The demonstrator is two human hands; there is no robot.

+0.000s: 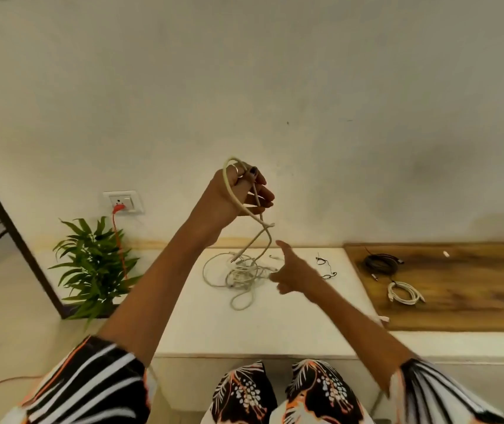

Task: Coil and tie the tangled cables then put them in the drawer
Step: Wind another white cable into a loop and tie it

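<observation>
- The left hand [238,194] is raised high above the worktop [263,325], fingers curled round a loop of smooth, rubbery off-white cable [235,195]; its tail hangs down into the tangle
- The tangled cables [241,275] lie in a loose pale heap on the matte white worktop, just beside the right hand [293,270]
- The right hand hovers over the worktop with forefinger and thumb stretched out, holding nothing
- Thin black wire ties [324,264] lie right of the heap
- On the wooden board [474,304] further right rest a coiled black cable [380,263] and a coiled white cable [403,292], well apart from the heap
- A leafy green plant [94,267] stands left, below a wall socket [123,201] with an orange plug
</observation>
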